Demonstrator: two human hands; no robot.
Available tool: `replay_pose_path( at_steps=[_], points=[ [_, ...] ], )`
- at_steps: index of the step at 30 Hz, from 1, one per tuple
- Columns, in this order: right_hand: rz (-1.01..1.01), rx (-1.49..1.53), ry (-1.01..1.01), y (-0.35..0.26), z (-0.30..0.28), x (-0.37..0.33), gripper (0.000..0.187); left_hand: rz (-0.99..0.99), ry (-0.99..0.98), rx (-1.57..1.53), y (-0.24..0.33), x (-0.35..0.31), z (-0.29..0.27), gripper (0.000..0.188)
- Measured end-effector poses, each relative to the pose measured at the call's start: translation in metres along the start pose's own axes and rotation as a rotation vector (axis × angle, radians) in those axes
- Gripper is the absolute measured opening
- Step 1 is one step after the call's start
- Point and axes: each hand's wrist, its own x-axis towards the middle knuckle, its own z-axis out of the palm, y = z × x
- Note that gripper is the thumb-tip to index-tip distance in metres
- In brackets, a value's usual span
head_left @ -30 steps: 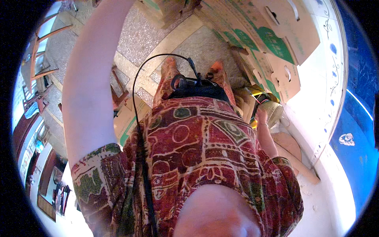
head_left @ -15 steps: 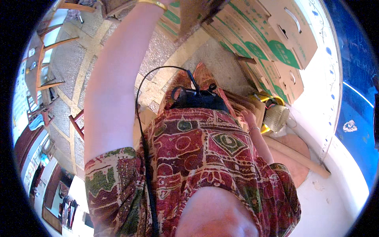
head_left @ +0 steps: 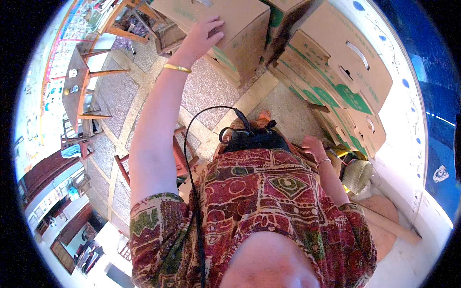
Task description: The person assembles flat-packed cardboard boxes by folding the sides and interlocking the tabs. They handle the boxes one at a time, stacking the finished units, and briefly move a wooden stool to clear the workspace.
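Note:
My left arm, with a gold bangle at the wrist, reaches far forward. The fingers of my left hand (head_left: 201, 38) are spread and lie against a large brown cardboard box (head_left: 245, 43) with a slot handle in its top. My right hand (head_left: 314, 148) is low on the right, its fingers loosely stretched and nothing visible in them. It is nearest to some flat brown cardboard (head_left: 335, 169), partly hidden behind my arm and shirt. A black pouch (head_left: 252, 140) with a black cable (head_left: 194, 137) hangs at my waist.
Folded cardboard boxes with green print (head_left: 345, 72) lean along the white wall at right. A yellow fan-like object (head_left: 357, 175) and a long cardboard strip (head_left: 389, 222) are beside my right arm. A wooden stool (head_left: 180, 153) stands left of me, a wooden table (head_left: 76, 89) farther left.
The view has shifted, bringing my left hand and more of the large box into sight. My right hand, earlier resting at the flat cardboard, now appears raised a little with its fingers looser.

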Motion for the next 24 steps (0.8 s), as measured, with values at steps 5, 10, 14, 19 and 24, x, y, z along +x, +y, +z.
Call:
replay_pose_path(
  at_steps=[5,10,14,19,24],
  points=[
    [-0.134,-0.02,0.033,-0.068,0.024,-0.016,0.034,-0.056,0.112,-0.103,0.013,-0.003,-0.012,0.036],
    [-0.483,-0.051,-0.02,-0.164,0.079,-0.048,0.062,0.043,0.104,-0.065,0.046,-0.002,-0.009,0.033],
    [-0.696,0.064,0.099,-0.24,0.128,-0.08,0.068,0.153,0.069,-0.127,0.09,0.008,0.01,0.032],
    [-0.897,-0.027,0.374,-0.296,0.138,-0.106,0.068,0.371,-0.097,-0.236,0.16,0.044,0.039,0.034],
    [-0.844,0.461,0.259,-0.299,0.113,-0.113,0.059,0.447,-0.25,-0.412,0.207,0.05,0.058,0.032]
  ],
)
